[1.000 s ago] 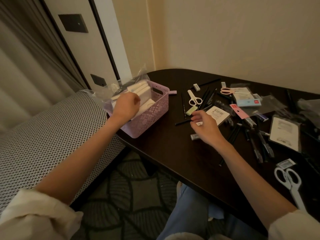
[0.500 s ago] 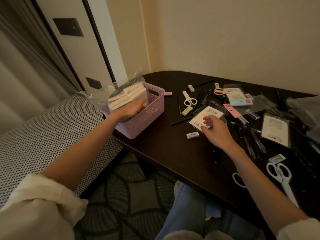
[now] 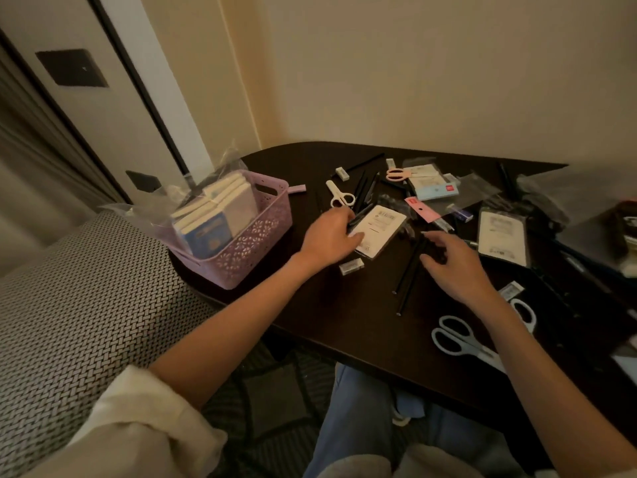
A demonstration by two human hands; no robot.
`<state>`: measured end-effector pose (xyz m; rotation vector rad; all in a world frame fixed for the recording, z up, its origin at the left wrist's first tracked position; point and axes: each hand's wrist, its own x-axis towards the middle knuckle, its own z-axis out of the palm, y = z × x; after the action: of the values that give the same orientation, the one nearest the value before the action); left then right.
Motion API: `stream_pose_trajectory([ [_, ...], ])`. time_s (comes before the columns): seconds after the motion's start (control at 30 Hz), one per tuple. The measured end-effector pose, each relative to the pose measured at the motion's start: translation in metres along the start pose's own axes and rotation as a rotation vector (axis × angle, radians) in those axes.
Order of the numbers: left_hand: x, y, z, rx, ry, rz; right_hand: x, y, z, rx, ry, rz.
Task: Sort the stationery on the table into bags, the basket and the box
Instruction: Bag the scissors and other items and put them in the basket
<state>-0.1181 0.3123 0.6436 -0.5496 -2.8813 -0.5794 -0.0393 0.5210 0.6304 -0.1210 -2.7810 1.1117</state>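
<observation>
Gripping thin black pens [image 3: 358,215] with our left hand [image 3: 329,236], right hand [image 3: 455,267] open, we are gathering them parallel.

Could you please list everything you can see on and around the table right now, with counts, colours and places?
Lilac perforated plastic basket: one, table's left end.
White and blue packs in clear plastic: several, count unclear, inside the basket.
Small white-handled scissors: one, right of the basket.
Pink-handled scissors: one, far side.
Large pale-handled scissors: one, near edge; a second white loop shows behind the right forearm.
White labelled card pack: one, centre.
Black pens or pencils: many, scattered mid-table.
Small white erasers: at least two, one near, one far.
Pale blue flat box: one, far centre.
Dark wooden table: one.
Left hand: on the card pack's left edge.
Right hand: over the pens.
</observation>
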Motion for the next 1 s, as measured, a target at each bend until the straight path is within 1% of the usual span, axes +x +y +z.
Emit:
stream_pose_trajectory([
  [0.07,0.01,0.012,0.016,0.022,-0.061,-0.054,-0.008,0.009,-0.01,0.013,0.047,0.021],
  [0.13,0.015,0.019,0.029,0.075,-0.066,-0.101,-0.017,0.016,-0.019,0.044,0.115,0.06],
  [0.23,0.018,0.028,0.045,0.123,-0.072,-0.225,-0.029,0.03,-0.037,0.08,0.226,0.154],
  [0.33,0.017,0.033,0.055,0.138,-0.08,-0.309,-0.042,0.044,-0.052,0.066,0.24,0.282],
  [0.4,0.017,0.034,0.059,0.132,-0.059,-0.34,-0.051,0.05,-0.058,0.049,0.195,0.374],
  [0.47,0.018,0.035,0.061,0.117,-0.04,-0.357,-0.06,0.052,-0.06,0.029,0.134,0.423],
  [0.6,0.023,0.033,0.062,0.086,-0.016,-0.336,-0.073,0.046,-0.057,0.063,0.016,0.347],
  [0.7,0.021,0.034,0.063,0.08,0.047,-0.299,-0.08,0.037,-0.049,0.002,-0.166,0.274],
  [0.77,0.02,0.037,0.061,0.06,0.08,-0.282,-0.082,0.035,-0.04,-0.024,-0.255,0.237],
  [0.87,0.015,0.039,0.057,0.003,0.14,-0.246,-0.084,0.034,-0.03,-0.053,-0.258,0.217],
  [1.0,0.0,0.044,0.052,-0.153,0.2,-0.175,-0.082,0.034,-0.028,-0.093,-0.244,0.199],
])
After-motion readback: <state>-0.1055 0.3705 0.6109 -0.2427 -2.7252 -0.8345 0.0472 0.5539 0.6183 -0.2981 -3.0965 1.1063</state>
